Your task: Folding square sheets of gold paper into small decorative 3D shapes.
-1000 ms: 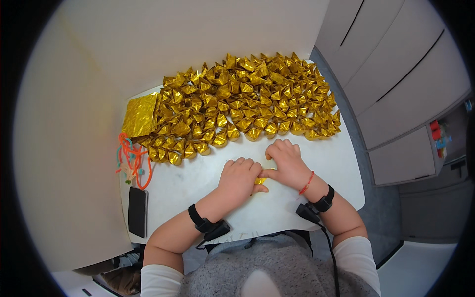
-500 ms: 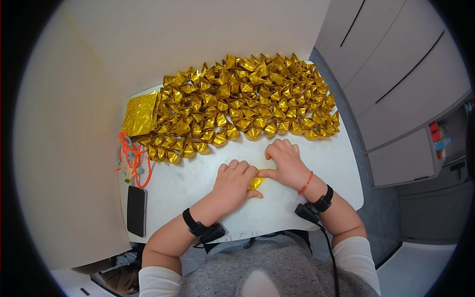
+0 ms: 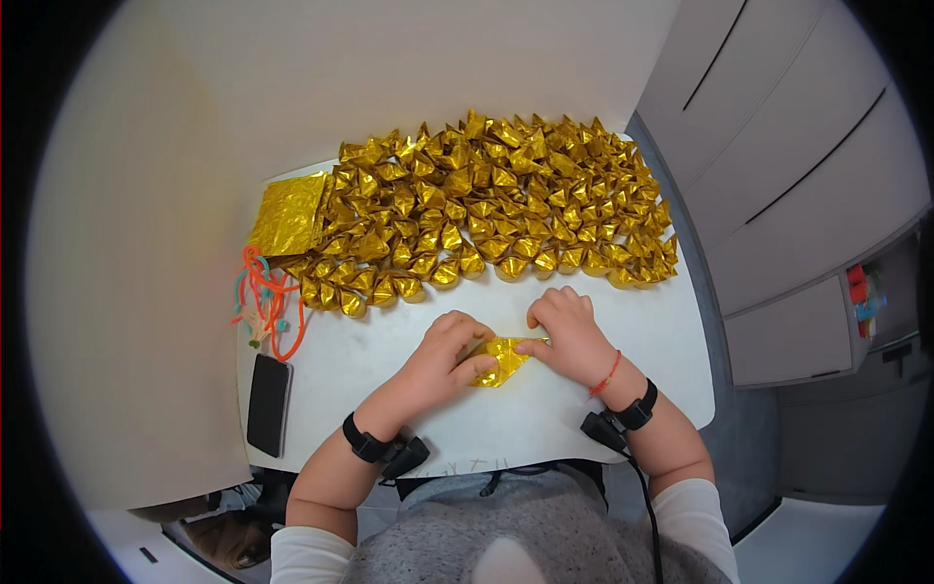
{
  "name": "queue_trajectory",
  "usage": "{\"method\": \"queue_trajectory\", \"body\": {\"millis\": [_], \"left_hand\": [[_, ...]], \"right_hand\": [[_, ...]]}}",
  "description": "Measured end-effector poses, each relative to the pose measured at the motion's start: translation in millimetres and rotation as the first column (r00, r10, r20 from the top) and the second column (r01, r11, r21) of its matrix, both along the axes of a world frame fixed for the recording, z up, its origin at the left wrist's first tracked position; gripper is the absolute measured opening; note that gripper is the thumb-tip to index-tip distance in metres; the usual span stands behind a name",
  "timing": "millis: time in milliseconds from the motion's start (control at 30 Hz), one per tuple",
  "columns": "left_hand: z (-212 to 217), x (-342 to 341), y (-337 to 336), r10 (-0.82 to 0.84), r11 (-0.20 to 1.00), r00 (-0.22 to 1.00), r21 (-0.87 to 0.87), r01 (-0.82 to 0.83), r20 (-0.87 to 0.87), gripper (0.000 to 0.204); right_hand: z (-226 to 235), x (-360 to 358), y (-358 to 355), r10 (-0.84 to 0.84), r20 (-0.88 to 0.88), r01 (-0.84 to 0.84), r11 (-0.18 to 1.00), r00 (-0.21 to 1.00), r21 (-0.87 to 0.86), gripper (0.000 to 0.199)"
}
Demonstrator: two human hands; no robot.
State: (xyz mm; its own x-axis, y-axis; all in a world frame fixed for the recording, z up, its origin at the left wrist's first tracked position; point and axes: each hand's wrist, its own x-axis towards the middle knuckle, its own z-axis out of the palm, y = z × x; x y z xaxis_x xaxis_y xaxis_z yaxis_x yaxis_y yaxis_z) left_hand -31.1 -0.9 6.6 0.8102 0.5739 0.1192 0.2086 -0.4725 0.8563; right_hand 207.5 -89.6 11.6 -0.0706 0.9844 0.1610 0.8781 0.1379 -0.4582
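Observation:
A partly folded sheet of gold foil paper [image 3: 505, 362] lies on the white table in front of me. My left hand [image 3: 446, 358] grips its left side, thumb on top and the fingers at the upper edge. On the right, my right hand [image 3: 567, 336] pinches the paper's right corner between thumb and curled fingers. Beyond both hands spreads a dense mass of folded gold paper ingots [image 3: 486, 204], in several rows. A stack of flat gold foil sheets [image 3: 288, 216] sits at their left end.
Tangled orange and teal cords [image 3: 268, 302] lie at the table's left side, above a dark phone [image 3: 269, 405]. Both wrists carry black straps with small devices; a cable [image 3: 647, 496] runs down from the right one. A wall and grey cabinets [image 3: 788, 195] border the white table [image 3: 642, 389].
My left hand has shifted left and its thumb has moved up onto the foil paper, so more of the sheet shows between my hands. The whole view has shifted slightly.

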Motion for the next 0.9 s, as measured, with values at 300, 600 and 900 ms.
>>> {"method": "queue_trajectory", "body": {"millis": [300,600,900], "left_hand": [[8,0,-10,0.190,0.943,0.969,0.303,-0.135,-0.157,0.038],[6,4,-11,0.190,0.943,0.981,0.288,-0.168,-0.051,0.025],[6,2,-19,0.003,0.774,0.999,0.633,-0.023,0.033,0.020]], "right_hand": [[4,-11,-4,0.077,0.025,-0.077,0.997,0.997,-0.004,0.025],[3,-11,0,0.191,-0.217,-0.191,0.981,0.957,0.022,0.019],[4,-12,2,0.316,-0.161,-0.248,0.906,0.935,0.342,0.013]]}}
